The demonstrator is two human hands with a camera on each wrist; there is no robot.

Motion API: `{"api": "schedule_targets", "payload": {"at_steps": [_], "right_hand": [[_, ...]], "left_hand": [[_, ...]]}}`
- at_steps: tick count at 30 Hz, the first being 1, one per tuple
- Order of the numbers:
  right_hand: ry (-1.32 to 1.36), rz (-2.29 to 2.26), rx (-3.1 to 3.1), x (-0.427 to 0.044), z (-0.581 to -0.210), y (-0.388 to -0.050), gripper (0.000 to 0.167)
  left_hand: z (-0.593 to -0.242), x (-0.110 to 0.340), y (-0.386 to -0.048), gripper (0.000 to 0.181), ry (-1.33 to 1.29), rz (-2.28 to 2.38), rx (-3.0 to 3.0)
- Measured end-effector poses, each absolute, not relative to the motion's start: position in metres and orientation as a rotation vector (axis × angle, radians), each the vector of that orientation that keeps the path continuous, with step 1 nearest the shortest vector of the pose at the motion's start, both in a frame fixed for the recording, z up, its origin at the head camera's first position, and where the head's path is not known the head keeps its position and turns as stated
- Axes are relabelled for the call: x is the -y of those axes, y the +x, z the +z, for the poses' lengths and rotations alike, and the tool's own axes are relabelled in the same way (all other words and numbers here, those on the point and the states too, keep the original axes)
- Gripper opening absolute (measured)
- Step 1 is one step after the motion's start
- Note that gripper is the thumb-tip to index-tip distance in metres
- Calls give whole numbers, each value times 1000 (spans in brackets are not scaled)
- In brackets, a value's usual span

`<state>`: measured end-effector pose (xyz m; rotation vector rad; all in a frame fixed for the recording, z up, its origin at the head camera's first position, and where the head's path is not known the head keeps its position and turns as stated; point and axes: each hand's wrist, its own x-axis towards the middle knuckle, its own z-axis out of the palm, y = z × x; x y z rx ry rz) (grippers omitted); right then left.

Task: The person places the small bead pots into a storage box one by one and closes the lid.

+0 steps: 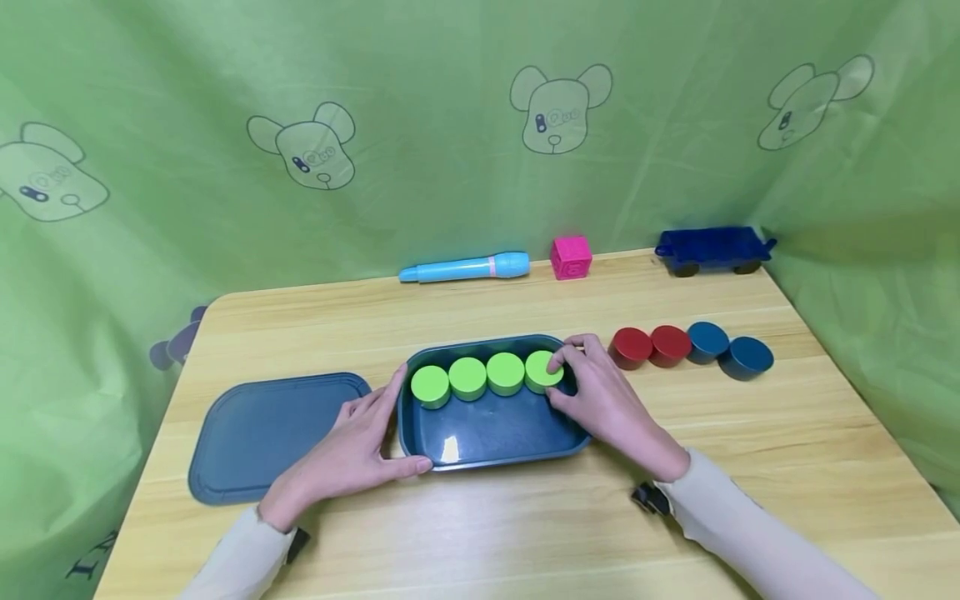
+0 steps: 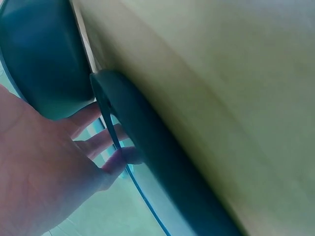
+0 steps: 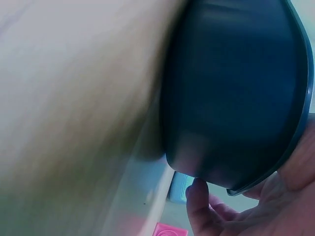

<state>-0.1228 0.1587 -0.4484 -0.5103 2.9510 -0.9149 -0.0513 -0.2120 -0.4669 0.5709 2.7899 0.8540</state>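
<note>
A dark blue rectangular container [image 1: 487, 437] holds a row of green round blocks [image 1: 468, 377] along its far side. My right hand [image 1: 606, 406] reaches over the right end, its thumb and index finger pinching the rightmost green block [image 1: 542, 367]. In the right wrist view the container wall [image 3: 236, 88] hides that block, while other fingers of the hand [image 3: 246, 216] show outside the rim. My left hand [image 1: 348, 454] rests against the container's left end, fingers extended along the side and thumb on the front rim. Beneath that hand lies a dark blue lid [image 1: 262, 437].
Two red round blocks [image 1: 649, 346] and two blue ones [image 1: 727, 350] stand right of the container. Along the back edge are a light blue marker-shaped toy [image 1: 465, 267], a pink cube [image 1: 572, 257] and a blue toy wagon [image 1: 715, 248]. Green curtain [image 1: 450, 150] surrounds the table.
</note>
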Motion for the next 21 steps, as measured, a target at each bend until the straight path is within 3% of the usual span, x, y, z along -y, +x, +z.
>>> {"api": "schedule_targets", "payload": {"at_steps": [21], "right_hand": [[-468,-1164,-2935,-168,-444,-116,26]], "left_hand": [[-466,212,-51,127,570,860,-2781]]}}
